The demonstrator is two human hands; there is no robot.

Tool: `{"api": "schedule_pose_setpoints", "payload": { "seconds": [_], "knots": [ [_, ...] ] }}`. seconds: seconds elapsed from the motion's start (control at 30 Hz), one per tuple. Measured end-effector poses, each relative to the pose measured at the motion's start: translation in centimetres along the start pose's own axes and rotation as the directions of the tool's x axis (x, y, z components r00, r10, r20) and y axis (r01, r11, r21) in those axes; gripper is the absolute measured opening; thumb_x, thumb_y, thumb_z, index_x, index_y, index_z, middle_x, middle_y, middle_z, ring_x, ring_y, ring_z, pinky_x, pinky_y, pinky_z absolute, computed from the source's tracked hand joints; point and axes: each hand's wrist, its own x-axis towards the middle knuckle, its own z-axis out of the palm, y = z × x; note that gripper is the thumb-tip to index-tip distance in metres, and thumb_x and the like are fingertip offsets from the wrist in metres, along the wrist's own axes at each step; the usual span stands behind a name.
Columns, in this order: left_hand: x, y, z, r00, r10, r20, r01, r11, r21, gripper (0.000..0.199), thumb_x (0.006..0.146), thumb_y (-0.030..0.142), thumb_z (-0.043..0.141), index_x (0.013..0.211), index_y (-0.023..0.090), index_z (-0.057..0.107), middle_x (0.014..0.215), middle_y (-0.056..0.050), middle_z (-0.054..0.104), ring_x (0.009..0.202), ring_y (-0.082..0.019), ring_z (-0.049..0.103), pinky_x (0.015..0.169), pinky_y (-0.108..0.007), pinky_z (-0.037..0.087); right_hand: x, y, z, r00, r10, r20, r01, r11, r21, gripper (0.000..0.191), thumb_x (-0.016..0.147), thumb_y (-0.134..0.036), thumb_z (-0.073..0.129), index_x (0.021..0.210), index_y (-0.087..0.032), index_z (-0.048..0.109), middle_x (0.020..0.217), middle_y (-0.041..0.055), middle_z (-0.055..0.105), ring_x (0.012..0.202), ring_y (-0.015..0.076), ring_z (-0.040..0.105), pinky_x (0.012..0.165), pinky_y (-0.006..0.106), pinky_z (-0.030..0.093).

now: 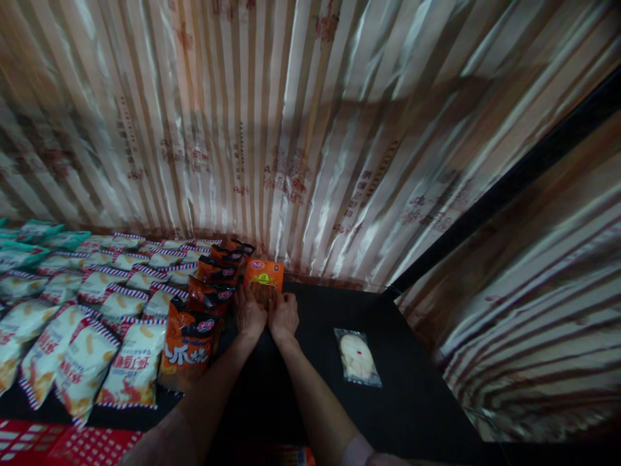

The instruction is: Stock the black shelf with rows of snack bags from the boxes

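An orange snack packet [264,272] with a yellow-green label stands close to upright near the back of the black tabletop. My left hand [251,314] grips its lower left side, and my right hand [284,316] grips the lower right; the fingers of both are curled around its bottom part, which they partly cover. Just left of my left hand runs a row of orange-and-black snack bags, the front one [187,346] being the largest in view. To the right of my hands, a clear packet with a pale, round flat item [357,355] lies flat.
Several rows of white snack bags [133,359] with striped edges fill the left side, with green bags [22,255] beyond them. A red perforated basket [97,446] sits at the lower left. Behind the black table [402,395] hangs a shiny striped curtain [310,129]; a dark pole [504,188] slants at right.
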Motion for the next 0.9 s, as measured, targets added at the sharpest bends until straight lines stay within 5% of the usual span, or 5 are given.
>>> {"api": "schedule_pose_setpoints", "payload": {
  "seconds": [0.23, 0.5, 0.77, 0.9],
  "knots": [
    [-0.2, 0.1, 0.1, 1.000, 0.001, 0.023, -0.001, 1.000, -0.006, 0.053, 0.079, 0.025, 0.046, 0.127, 0.003, 0.042, 0.140, -0.022, 0.033, 0.129, -0.032, 0.030, 0.103, -0.044, 0.028, -0.1, 0.2, -0.1, 0.999, -0.023, -0.022, 0.024, 0.999, 0.043, 0.034, 0.083, -0.025, 0.046, 0.113, -0.020, 0.059, 0.118, 0.0102, 0.049, 0.106, 0.0233, 0.044, 0.084, 0.030, 0.042],
    [-1.4, 0.6, -0.8, 0.994, 0.086, -0.071, -0.091, 0.993, -0.074, 0.052, 0.079, 0.028, 0.050, 0.125, 0.004, 0.043, 0.138, -0.022, 0.035, 0.130, -0.031, 0.029, 0.105, -0.044, 0.028, -1.0, 0.9, 0.2, 0.996, -0.057, -0.073, 0.064, 0.994, 0.092, 0.036, 0.084, -0.023, 0.042, 0.117, -0.017, 0.057, 0.127, 0.0116, 0.046, 0.114, 0.0237, 0.041, 0.094, 0.034, 0.038],
    [-5.4, 1.8, -1.6, 0.987, 0.120, -0.111, -0.143, 0.963, -0.226, 0.027, 0.080, 0.019, 0.046, 0.100, 0.011, 0.062, 0.124, -0.015, 0.052, 0.125, -0.027, 0.038, 0.104, -0.042, 0.033, -4.0, 2.0, -1.5, 0.998, -0.023, -0.063, 0.035, 0.978, 0.204, 0.035, 0.081, -0.017, 0.043, 0.111, -0.018, 0.060, 0.128, 0.0103, 0.048, 0.118, 0.0212, 0.042, 0.096, 0.033, 0.037],
    [-8.0, 2.4, -4.3, 0.991, 0.113, -0.072, -0.132, 0.906, -0.401, 0.028, 0.077, 0.011, 0.043, 0.096, 0.014, 0.063, 0.104, -0.010, 0.062, 0.105, -0.023, 0.053, 0.095, -0.038, 0.043, -6.6, 2.2, -3.2, 0.994, -0.034, -0.105, 0.070, 0.933, 0.353, 0.031, 0.078, -0.018, 0.046, 0.104, -0.015, 0.063, 0.120, 0.0122, 0.054, 0.112, 0.0210, 0.048, 0.095, 0.033, 0.039]
  ]
}}
